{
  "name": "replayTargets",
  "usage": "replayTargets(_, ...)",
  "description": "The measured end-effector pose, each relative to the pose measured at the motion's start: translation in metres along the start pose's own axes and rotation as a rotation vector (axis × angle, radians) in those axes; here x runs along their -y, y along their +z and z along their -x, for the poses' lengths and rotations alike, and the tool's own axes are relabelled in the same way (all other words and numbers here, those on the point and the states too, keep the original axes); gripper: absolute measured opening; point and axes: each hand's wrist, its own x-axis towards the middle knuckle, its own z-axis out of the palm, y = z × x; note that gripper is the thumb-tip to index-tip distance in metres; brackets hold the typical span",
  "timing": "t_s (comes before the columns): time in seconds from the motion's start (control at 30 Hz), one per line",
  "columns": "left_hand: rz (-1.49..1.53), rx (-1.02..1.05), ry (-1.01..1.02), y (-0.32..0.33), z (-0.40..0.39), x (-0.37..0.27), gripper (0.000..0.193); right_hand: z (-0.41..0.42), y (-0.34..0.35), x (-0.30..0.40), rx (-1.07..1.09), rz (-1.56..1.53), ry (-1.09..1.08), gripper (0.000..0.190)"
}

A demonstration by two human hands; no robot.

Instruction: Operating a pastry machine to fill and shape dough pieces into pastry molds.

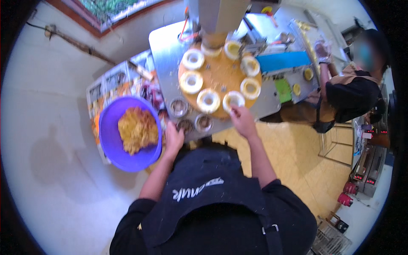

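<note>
A round wooden turntable [220, 75] carries several white ring-shaped moulds with yellowish residue on them. My right hand [244, 122] reaches over its near edge, fingertips bunched at the white mould [233, 100] there; whether they pinch anything is too small to tell. My left hand [174, 137] is beside a small round tin [185, 126] with dark contents, thumb near its rim, and its grip is unclear. Two similar tins, one farther off [178, 107] and one to the right [204, 123], stand close by. Left of that hand, a purple basin [110, 134] holds yellow-brown dough [137, 130].
A grey machine column [220, 16] rises behind the turntable. Newspaper-like sheets [110, 83] cover the surface under the basin. At right, a co-worker [347, 89] in a brown apron stands by a blue belt [283, 62] and a green piece [283, 90].
</note>
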Motion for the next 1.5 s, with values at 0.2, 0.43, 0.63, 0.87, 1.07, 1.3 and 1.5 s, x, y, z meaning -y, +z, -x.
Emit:
replayTargets(0.2, -0.343, 0.190, 0.148, -0.006, 0.026, -0.024, 0.082, 0.029, 0.051, 0.012, 0.263, 0.114, -0.224, 0.067)
replayTargets(0.43, -0.491, 0.117, 0.439, 0.000, 0.028, -0.012, 0.066, 0.031, 0.069, 0.073, 0.364, 0.444, -0.408, 0.086)
replayTargets(0.63, -0.402, 0.181, 0.405, -0.035, 0.034, -0.037, 0.066, 0.014, 0.068, 0.076, 0.422, 0.546, -0.392, 0.080)
replayTargets(0.87, -0.267, -0.015, 0.490, -0.081, -0.007, -0.088, 0.070, 0.013, 0.068, 0.079, 0.385, 0.549, -0.397, 0.081)
replayTargets(1.07, -0.576, 0.133, 0.503, -0.061, -0.043, -0.069, 0.067, 0.017, 0.070, 0.079, 0.366, 0.534, -0.363, 0.082)
replayTargets(1.3, -0.414, 0.143, 0.582, -0.060, -0.060, -0.053, 0.067, 0.023, 0.068, 0.084, 0.322, 0.506, -0.353, 0.081)
replayTargets(1.5, -0.397, 0.205, 0.588, -0.068, -0.064, -0.064, 0.069, 0.027, 0.080, 0.084, 0.430, 0.451, -0.179, 0.083)
